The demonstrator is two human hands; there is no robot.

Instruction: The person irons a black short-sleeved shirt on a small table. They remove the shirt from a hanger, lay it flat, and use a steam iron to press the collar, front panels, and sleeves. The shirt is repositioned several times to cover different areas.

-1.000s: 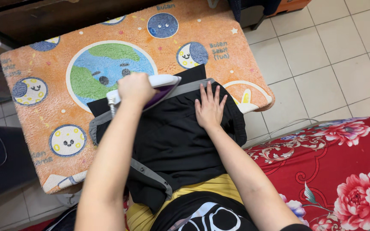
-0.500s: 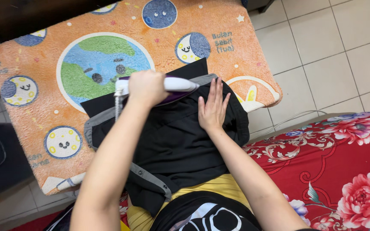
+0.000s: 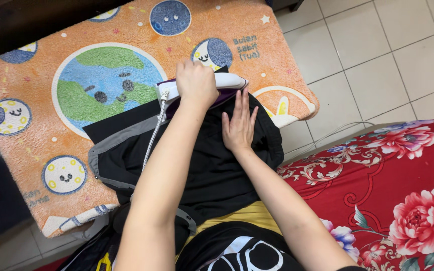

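A black garment with grey trim (image 3: 212, 170) lies spread on an orange mat printed with planets and moons (image 3: 36, 165). My left hand (image 3: 196, 83) grips the handle of a white and purple iron (image 3: 227, 83), which rests on the garment's far edge. Its braided cord (image 3: 152, 135) trails back along my left forearm. Just right of the iron, my right hand (image 3: 238, 125) lies flat on the black cloth with fingers together, pressing it down.
A red floral bedcover (image 3: 393, 190) fills the lower right. White floor tiles (image 3: 377, 55) lie beyond the mat on the right. A thin cable (image 3: 327, 135) runs over the tiles by the bed. Dark furniture (image 3: 26, 15) borders the mat's far side.
My left hand has slid the iron to the right along the garment's far edge, close to my right hand. The right hand stayed pressed flat on the cloth.
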